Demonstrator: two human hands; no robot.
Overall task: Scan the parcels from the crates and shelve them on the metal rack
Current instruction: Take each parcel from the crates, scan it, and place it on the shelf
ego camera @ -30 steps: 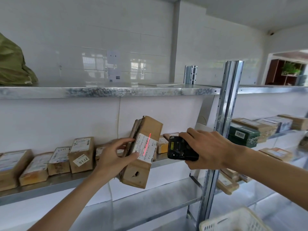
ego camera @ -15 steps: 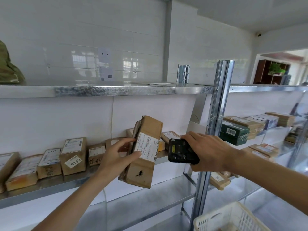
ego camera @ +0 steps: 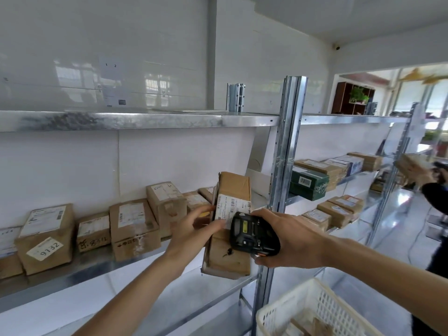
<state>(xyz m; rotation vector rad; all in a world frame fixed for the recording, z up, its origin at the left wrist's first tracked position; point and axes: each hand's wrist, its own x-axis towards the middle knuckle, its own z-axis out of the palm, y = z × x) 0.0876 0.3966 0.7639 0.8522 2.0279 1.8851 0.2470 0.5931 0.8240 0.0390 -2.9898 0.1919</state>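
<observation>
Head view, single: worn camera close before the metal rack (ego camera: pixel 286 151), facing forward, slightly downward, along its middle shelf.

Bare shelf (ego camera: pixel 263 202) between the boxes (ego camera: pixel 167 206) and steel upright (ego camera: pixel 282 154).

The scanner (ego camera: pixel 253 235) covers part of the parcel (ego camera: pixel 230 229) label. The crate (ego camera: pixel 312 309) is cut off at the bottom edge. At the right edge, a person (ego camera: pixel 436 195) is blurry and cut off.
</observation>
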